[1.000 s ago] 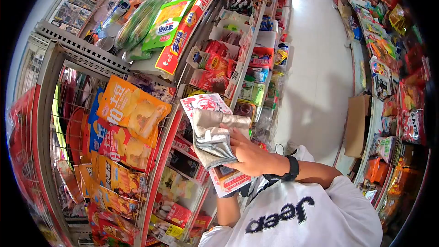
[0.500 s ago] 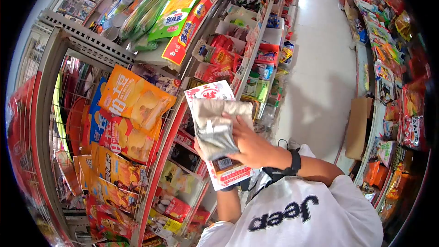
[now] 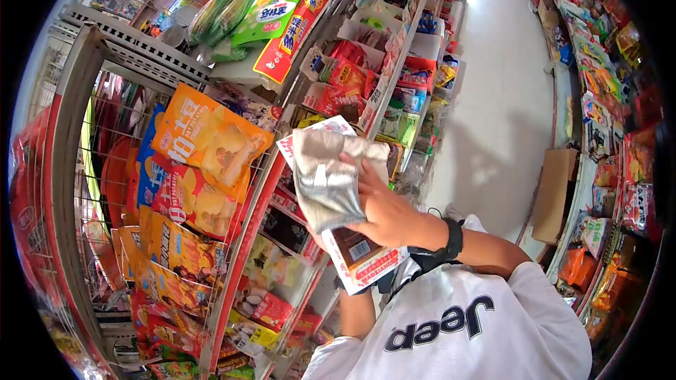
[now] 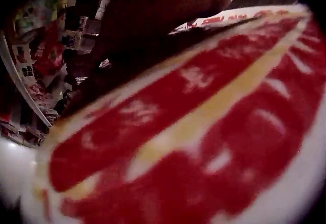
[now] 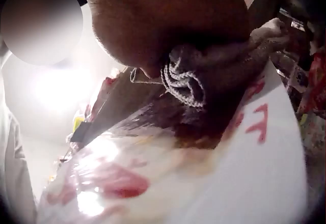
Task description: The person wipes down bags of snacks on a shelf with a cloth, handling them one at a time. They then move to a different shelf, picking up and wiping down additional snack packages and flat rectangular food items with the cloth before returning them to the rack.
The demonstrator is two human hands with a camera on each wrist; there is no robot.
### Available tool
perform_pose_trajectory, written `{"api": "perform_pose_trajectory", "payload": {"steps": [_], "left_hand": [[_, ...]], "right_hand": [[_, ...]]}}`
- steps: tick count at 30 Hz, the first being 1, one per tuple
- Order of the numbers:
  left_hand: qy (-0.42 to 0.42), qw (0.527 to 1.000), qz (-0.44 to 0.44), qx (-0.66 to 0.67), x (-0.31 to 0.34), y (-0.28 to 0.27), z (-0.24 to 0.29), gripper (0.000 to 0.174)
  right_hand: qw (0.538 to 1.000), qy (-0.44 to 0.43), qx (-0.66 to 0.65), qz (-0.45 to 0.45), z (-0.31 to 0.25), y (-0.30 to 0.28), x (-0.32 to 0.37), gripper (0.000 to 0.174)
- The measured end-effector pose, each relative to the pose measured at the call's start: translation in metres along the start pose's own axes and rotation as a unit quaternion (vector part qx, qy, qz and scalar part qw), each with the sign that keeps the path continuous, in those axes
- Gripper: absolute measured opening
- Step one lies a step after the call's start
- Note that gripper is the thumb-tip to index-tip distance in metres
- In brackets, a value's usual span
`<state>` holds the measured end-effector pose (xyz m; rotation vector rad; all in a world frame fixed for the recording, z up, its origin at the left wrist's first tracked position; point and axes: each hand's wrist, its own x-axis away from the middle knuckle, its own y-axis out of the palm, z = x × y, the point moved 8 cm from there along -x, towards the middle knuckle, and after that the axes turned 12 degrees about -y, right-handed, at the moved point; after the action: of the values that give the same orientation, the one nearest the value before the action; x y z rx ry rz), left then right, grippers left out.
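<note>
In the head view, my right hand (image 3: 394, 218) holds a grey-beige cloth (image 3: 327, 183) against a flat white package (image 3: 373, 271), its fingers spread over the fabric. The package has red lettering and a brown panel with a barcode. Cloth covers its middle, leaving both ends visible. My left hand (image 3: 315, 236) grips the package from below, mostly hidden by it. Large red and yellow print on the package (image 4: 204, 127) fills the left wrist view. In the right wrist view, the cloth's knitted edge (image 5: 183, 84) bunches beneath my palm, over the shiny wrapped surface.
A wire-fronted rack with orange chip bags (image 3: 211, 144) stands to the left. Shelves with boxed red snack packets (image 3: 345, 81) run along the aisle. On the right are more stocked shelves and a cardboard box (image 3: 554, 197). Pale floor (image 3: 489, 91) lies between the rows.
My right hand and the cloth have shifted across the package, which has tilted slightly. More of its brown barcode panel now shows. The shelves sit slightly further right and higher in view.
</note>
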<state>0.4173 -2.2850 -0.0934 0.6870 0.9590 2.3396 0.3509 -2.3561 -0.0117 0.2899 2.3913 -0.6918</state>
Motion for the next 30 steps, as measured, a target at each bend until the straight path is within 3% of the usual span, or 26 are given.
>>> {"api": "perform_pose_trajectory", "payload": {"steps": [4,6,7,9,10,13,14,16,19,21,23,24,27,28,29,30], "left_hand": [[-0.071,0.979,-0.147,0.118,0.002,-0.007,0.004,0.061],[-0.097,0.971,-0.170,0.140,0.010,-0.004,0.010,0.062],[-0.052,0.997,-0.015,0.063,0.006,-0.021,0.011,0.065],[-0.017,0.992,-0.072,0.098,0.000,-0.032,0.009,0.064],[0.065,0.998,0.026,-0.006,-0.007,-0.048,0.005,0.061],[0.058,0.998,0.022,-0.014,0.011,0.007,0.009,0.058],[0.011,1.000,-0.026,-0.005,0.013,0.024,0.003,0.057],[0.016,0.999,-0.036,-0.036,0.017,0.037,0.002,0.059],[0.069,0.995,-0.072,-0.003,0.014,0.032,0.013,0.060],[0.004,0.998,-0.034,0.045,-0.008,-0.010,0.021,0.065],[-0.093,0.986,-0.110,0.084,0.003,0.028,0.030,0.067],[-0.067,0.997,-0.031,0.038,0.002,0.029,0.034,0.067],[-0.047,0.995,-0.054,0.075,0.009,0.037,0.032,0.068],[-0.059,0.974,-0.205,0.081,0.002,0.041,0.026,0.067],[0.009,0.999,-0.029,-0.042,0.004,0.028,0.028,0.061],[0.032,0.998,-0.002,-0.062,0.008,0.035,0.024,0.060]], "right_hand": [[0.998,-0.021,-0.006,-0.064,-0.016,0.015,0.016,0.053],[0.996,-0.024,-0.018,-0.079,-0.022,0.017,0.020,0.053],[0.996,-0.025,-0.023,-0.086,-0.024,0.017,0.022,0.053],[0.997,-0.021,-0.028,-0.066,-0.018,0.013,0.016,0.055],[0.998,-0.013,-0.047,-0.034,-0.013,0.007,0.010,0.055],[0.999,-0.004,-0.027,0.037,-0.003,-0.011,-0.006,0.052],[0.998,0.008,-0.042,0.053,0.003,-0.014,-0.010,0.051],[0.994,0.019,-0.075,0.071,0.016,-0.012,-0.010,0.048],[0.998,-0.008,-0.061,0.014,-0.002,-0.002,-0.003,0.049],[0.995,-0.025,-0.074,-0.060,-0.013,0.012,0.009,0.053],[0.987,-0.037,-0.128,-0.085,-0.027,0.016,0.020,0.054],[0.989,-0.019,-0.132,-0.069,-0.028,0.017,0.026,0.045],[0.984,-0.023,-0.176,-0.009,-0.023,0.005,0.019,0.045],[0.982,0.013,-0.187,0.005,-0.015,0.000,0.016,0.046],[0.982,0.016,-0.186,0.029,-0.004,0.001,0.016,0.047],[0.975,0.031,-0.210,0.061,0.001,-0.005,0.012,0.046]]}}
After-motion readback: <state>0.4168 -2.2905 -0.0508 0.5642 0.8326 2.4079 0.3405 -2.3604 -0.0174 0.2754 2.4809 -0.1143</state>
